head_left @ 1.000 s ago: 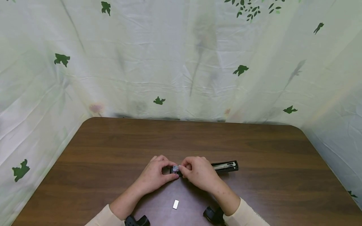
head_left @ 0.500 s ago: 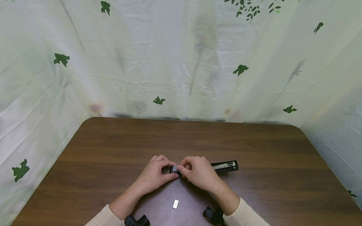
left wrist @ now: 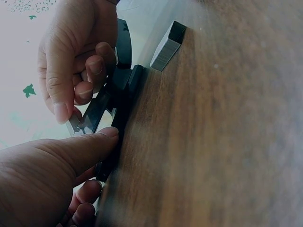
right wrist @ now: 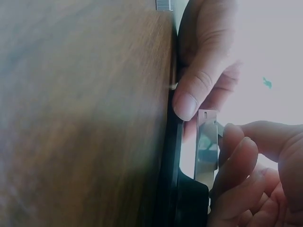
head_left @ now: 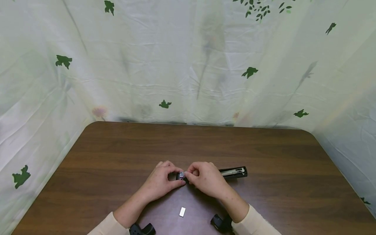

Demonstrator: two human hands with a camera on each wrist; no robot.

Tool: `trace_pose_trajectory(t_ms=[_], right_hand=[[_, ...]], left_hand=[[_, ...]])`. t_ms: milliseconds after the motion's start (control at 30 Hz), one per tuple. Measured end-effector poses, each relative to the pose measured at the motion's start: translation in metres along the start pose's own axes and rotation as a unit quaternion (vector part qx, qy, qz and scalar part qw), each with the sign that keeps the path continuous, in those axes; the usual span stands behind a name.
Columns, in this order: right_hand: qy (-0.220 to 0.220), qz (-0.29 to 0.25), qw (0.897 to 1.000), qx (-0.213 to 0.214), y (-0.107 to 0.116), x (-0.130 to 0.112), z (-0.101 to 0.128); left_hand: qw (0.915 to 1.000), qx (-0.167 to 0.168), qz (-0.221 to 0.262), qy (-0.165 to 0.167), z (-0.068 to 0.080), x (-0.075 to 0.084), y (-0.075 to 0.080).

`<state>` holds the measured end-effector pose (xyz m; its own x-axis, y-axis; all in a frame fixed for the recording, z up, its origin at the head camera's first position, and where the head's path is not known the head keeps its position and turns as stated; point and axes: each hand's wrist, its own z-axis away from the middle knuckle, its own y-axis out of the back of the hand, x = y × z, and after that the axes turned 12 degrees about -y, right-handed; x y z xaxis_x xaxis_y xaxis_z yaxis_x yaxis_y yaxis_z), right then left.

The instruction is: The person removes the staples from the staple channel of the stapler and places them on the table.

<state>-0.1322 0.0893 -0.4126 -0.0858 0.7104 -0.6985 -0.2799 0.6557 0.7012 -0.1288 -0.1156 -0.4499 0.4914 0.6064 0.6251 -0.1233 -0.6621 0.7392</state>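
Note:
A black stapler [head_left: 234, 172] lies across the table with its top arm swung back to the right, its inner rail showing. My left hand [head_left: 160, 179] grips the stapler's front end between thumb and fingers. Over the metal magazine [right wrist: 206, 151], my right hand [head_left: 208, 180] pinches a small grey metal strip, seemingly staples [right wrist: 220, 129], between thumb and index finger. The strip is at the magazine's top edge; my fingers cover most of it. A loose block of staples [left wrist: 165, 49] rests on the table nearer to me.
The brown wooden table [head_left: 123, 147] has rounded far corners. Behind it hangs a pale curtain [head_left: 176, 65] with green leaf prints. Black wrist devices [head_left: 143, 229] sit beneath both sleeves, close to the tabletop.
Between the first two frames the right fingertips shift very slightly left over the magazine. Both hands otherwise keep their places, and the stapler and loose block stay put.

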Motion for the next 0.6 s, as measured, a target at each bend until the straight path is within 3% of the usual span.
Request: trace_pose_trajectory(t_ms=[600], right_hand=[[-0.031,-0.046,0.998,-0.026,0.017,-0.003,0.002]], left_hand=[[1.0000,-0.002,0.000,0.010,0.000,0.001,0.001]])
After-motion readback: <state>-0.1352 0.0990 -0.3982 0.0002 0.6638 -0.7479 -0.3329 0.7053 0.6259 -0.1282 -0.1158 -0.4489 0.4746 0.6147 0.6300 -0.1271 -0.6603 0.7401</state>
